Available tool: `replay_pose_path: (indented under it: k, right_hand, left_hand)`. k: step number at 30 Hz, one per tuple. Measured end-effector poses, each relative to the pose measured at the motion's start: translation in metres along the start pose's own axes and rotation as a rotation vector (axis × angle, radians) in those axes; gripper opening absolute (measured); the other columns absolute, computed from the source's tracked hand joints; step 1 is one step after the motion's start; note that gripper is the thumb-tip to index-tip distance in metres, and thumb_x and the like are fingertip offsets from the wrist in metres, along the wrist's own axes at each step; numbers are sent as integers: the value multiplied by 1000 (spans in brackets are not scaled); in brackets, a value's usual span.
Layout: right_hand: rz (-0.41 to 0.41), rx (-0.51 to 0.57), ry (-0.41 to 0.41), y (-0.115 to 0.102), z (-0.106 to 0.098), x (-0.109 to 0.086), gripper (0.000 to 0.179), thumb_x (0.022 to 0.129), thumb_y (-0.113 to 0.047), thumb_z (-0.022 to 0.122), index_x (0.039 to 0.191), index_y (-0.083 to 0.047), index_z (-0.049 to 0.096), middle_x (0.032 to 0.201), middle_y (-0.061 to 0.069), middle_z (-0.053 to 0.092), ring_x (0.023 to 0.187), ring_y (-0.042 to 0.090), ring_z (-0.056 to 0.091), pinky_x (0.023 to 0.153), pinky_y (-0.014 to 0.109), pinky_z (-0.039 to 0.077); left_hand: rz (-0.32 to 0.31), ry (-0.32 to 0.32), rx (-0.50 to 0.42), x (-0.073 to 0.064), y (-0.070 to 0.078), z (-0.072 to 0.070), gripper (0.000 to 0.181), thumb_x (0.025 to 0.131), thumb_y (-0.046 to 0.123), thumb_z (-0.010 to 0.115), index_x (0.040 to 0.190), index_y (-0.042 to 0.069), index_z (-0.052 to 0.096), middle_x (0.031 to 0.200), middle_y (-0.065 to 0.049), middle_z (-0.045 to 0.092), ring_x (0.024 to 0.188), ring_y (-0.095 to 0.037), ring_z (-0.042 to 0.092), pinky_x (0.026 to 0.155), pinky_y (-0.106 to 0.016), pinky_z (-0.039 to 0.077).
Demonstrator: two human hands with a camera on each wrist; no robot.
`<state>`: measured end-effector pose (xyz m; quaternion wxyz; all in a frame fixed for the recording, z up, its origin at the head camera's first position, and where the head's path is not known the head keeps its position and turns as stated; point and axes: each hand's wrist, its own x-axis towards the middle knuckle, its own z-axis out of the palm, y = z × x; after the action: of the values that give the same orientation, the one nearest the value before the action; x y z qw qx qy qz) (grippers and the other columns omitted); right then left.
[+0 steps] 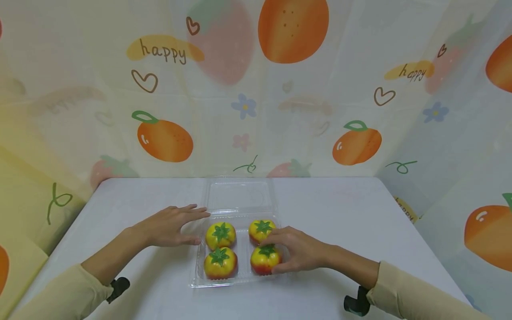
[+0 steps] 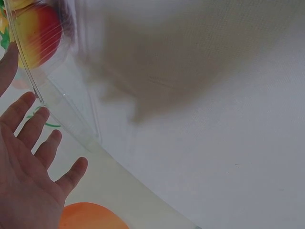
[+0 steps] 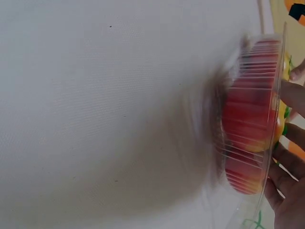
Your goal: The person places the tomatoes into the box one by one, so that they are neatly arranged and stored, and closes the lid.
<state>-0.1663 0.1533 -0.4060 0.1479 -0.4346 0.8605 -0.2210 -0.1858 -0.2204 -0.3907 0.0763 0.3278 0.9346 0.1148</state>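
Observation:
A clear plastic clamshell box lies on the table with several yellow-and-red, tomato-like fruits in it, each topped by a green leafy calyx. My right hand curls its fingers and thumb round the front right fruit, which sits in the box. Just behind it is the back right fruit, partly covered by my fingers. At the box's left side my left hand is spread with straight fingers, holding nothing, near the back left fruit. The front left fruit stands untouched. In the right wrist view, red fruit shows through the ribbed wall.
The box's transparent lid is folded back towards the far edge of the white-covered table. A fruit-printed cloth hangs behind the table and along both sides. Each wrist wears a black strap-mounted device.

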Motion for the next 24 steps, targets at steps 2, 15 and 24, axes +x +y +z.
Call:
replay_pose_path:
  k: [2, 15, 24]
  right_hand:
    - [7, 7, -5, 0, 0, 0, 53, 84, -37, 79, 132, -23, 62, 133, -13, 60, 122, 9, 54, 109, 42, 42]
    - [11, 62, 7, -2, -9, -1, 49, 88, -33, 77, 132, -16, 62, 129, -7, 62, 119, 11, 57, 106, 37, 46]
    - [35, 49, 175, 12, -28, 6, 42, 91, -26, 74, 128, -10, 63, 118, 2, 67, 107, 22, 62, 96, 45, 52]
  left_hand:
    - [-2, 2, -3, 0, 0, 0, 69, 87, 52, 70, 143, 14, 55, 148, -10, 51, 137, -41, 44, 101, -65, 41]
    - [2, 7, 0, -1, -2, 1, 69, 88, 53, 69, 143, 15, 55, 148, -9, 51, 137, -41, 43, 102, -64, 41]
    - [-36, 41, 10, 1, -9, -3, 70, 88, 51, 70, 146, 17, 52, 149, -11, 50, 137, -41, 43, 101, -66, 41]
